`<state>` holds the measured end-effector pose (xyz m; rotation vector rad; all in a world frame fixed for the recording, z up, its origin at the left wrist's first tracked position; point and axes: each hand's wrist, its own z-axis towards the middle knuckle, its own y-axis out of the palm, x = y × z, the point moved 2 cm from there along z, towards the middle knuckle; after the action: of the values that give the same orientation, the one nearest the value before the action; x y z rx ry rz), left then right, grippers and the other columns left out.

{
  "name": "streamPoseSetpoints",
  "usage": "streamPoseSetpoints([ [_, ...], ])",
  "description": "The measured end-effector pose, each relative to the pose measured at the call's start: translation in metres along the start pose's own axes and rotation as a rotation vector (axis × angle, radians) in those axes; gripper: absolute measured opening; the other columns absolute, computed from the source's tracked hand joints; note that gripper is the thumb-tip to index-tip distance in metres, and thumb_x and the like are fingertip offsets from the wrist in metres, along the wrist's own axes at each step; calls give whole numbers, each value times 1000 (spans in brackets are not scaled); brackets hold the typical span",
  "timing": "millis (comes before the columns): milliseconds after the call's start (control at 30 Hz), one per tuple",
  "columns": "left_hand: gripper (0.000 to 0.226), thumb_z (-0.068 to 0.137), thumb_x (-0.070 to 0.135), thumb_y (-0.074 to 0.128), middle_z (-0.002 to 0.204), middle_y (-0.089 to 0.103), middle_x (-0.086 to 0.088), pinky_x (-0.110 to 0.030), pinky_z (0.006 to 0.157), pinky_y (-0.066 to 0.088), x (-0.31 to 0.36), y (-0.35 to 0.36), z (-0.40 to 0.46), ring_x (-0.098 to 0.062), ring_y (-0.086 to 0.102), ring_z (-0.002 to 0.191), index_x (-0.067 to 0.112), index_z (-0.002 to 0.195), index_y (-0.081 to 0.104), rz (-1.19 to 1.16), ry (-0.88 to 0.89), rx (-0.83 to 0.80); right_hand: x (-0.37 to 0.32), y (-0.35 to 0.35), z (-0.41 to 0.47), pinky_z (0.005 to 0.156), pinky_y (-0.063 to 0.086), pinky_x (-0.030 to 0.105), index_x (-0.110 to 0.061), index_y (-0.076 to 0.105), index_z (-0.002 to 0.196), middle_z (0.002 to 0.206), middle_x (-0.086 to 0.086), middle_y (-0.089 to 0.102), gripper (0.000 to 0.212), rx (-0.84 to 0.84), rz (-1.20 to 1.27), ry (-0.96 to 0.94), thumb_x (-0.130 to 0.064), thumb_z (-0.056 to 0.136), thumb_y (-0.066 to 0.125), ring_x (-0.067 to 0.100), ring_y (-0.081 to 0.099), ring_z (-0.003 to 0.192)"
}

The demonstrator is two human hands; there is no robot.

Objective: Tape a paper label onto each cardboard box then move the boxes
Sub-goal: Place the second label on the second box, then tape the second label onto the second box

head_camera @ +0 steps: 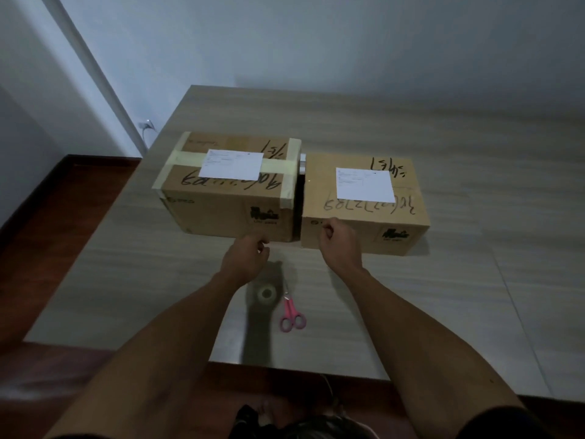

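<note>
Left fingers: on my left hand (245, 259) the fingers (263, 248) are curled in with the tips pinched together; I cannot tell whether anything thin is caught between them.
Right fingers: on my right hand (340, 243) the fingers (327, 230) are curled into a loose fist with the thumb against the forefinger; what they hold, if anything, I cannot make out.
Hands: both hover above the desk, apart from each other, just in front of the near faces of the boxes.
Roll of tape: I see a pale roll of tape (267, 293) lying on the desk below my left hand, near the front edge.
Scissors: pink-handled scissors (290, 313) lie just right of the roll, blades pointing away from me.
Left box: a brown cardboard box bound with beige tape strips (226, 198) sits toward the left edge of the desk, black marker writing on top.
Left label: a white paper sheet (231, 165) lies flat on that box's top, over the tape band.
Right box: a plain brown cardboard box (364, 210) stands just beside the first, a narrow dark gap between them.
Right label: a second white paper sheet (365, 184) lies flat on its top.
Desk: a pale wood-grain desk (474, 280) carries everything; its far edge meets the wall.
</note>
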<state>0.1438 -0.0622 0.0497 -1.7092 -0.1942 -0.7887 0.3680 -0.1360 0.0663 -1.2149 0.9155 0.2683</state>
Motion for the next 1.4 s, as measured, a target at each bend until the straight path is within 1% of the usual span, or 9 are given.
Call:
streamPoseSetpoints([
  [100,29,94,24,69,111,68,-4,-37,89,53,-23,6,-10,-22,63,99,16,121,69,24,-12,-72,3,22,-23,63,40,33,-11,62,86,72,-2,54,13,-63,-6,118,-16,96,56,24,54,71],
  [267,37,90,29,74,118,65,-6,-39,92,54,-48,20,-25,-24,64,104,16,124,69,-5,-42,-169,9,56,-55,83,54,36,-14,70,115,99,6,71,25,-133,14,290,-25,92,65,26,66,94],
  [400,29,84,24,78,113,62,-8,-38,86,54,-61,37,-34,-27,63,100,18,111,69,-6,-28,-236,17,78,-77,80,48,29,-16,69,117,109,4,70,31,-245,-31,368,-30,89,70,24,67,97],
  [633,28,75,25,86,113,58,-4,-34,87,53,-71,64,-46,-21,62,99,25,100,73,11,18,-299,24,101,-102,58,44,28,-22,58,75,76,-3,62,26,-340,-168,482,-38,83,76,13,59,65],
  [800,31,80,22,84,118,58,-10,-33,92,51,-72,79,-50,-26,60,104,14,108,76,43,11,-284,22,105,-105,60,47,28,-18,63,82,78,0,63,22,-343,-224,542,-37,79,74,15,57,63],
  [967,26,83,14,80,116,60,-11,-22,84,42,-65,83,-53,-26,63,103,6,107,78,2,44,-232,31,91,-106,68,51,31,-20,61,78,82,0,65,18,-328,-226,575,-34,73,71,22,62,71],
  [1200,26,84,13,81,123,59,-9,-24,90,45,-19,96,-43,-25,62,107,5,109,77,-28,96,-216,64,40,-102,63,53,30,-14,70,85,79,2,67,22,-246,-220,638,-33,74,70,22,66,68],
  [1300,27,84,15,82,124,59,-8,-25,88,46,5,111,-40,-24,62,106,6,109,77,-30,113,-225,82,16,-98,56,44,27,-12,69,87,79,2,66,21,-235,-219,656,-30,77,70,19,61,64],
  [1400,27,85,16,81,124,58,-6,-28,89,48,29,127,-37,-22,62,106,8,110,77,-37,120,-232,101,-6,-94,64,48,30,-11,68,92,89,6,68,27,-202,-238,669,-33,77,70,25,63,73],
])
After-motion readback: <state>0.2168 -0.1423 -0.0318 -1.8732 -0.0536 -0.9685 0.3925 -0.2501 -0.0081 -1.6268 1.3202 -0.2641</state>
